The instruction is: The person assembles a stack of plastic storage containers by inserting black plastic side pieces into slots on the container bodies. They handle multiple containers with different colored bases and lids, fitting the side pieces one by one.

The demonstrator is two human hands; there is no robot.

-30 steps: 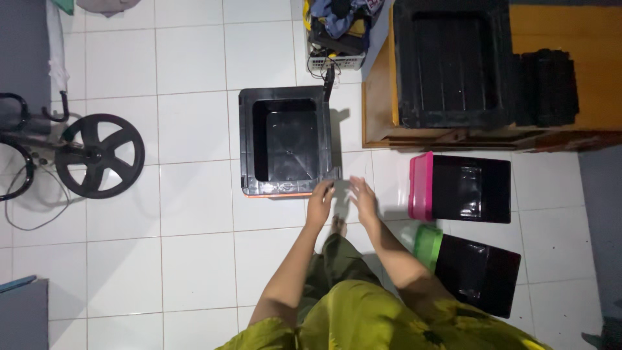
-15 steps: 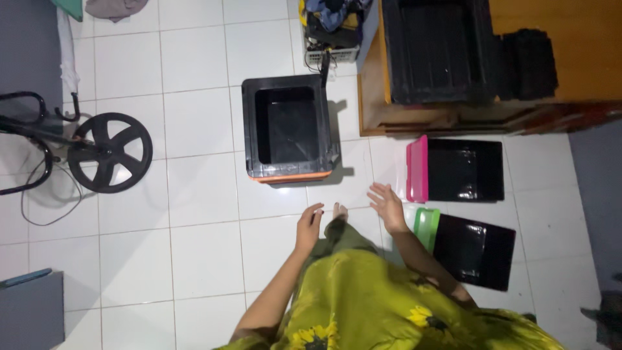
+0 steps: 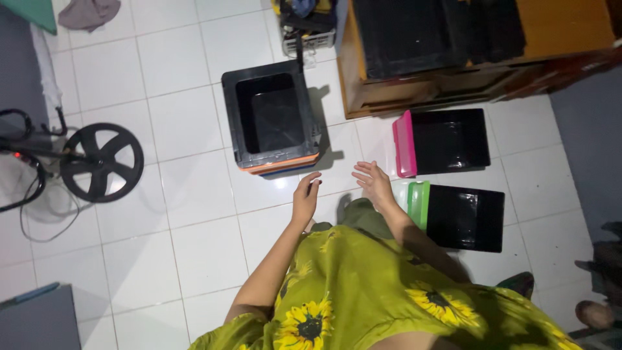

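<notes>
Both hands, left (image 3: pixel 306 198) and right (image 3: pixel 374 183), are held open and empty above the tiled floor (image 3: pixel 194 194), just short of the black bin (image 3: pixel 272 123), apparently stacked on others; a rim grasp at both sides is advised.

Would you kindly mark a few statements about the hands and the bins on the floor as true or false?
1. Both hands are empty. True: left hand and right hand hold nothing.
2. The black bin lies on its side. False: it stands upright, open at the top.
3. The pink-edged drawer lies on the white tiled floor. True.
4. The green-edged drawer sits inside the black bin. False: it lies apart, beside the right hand.
</notes>
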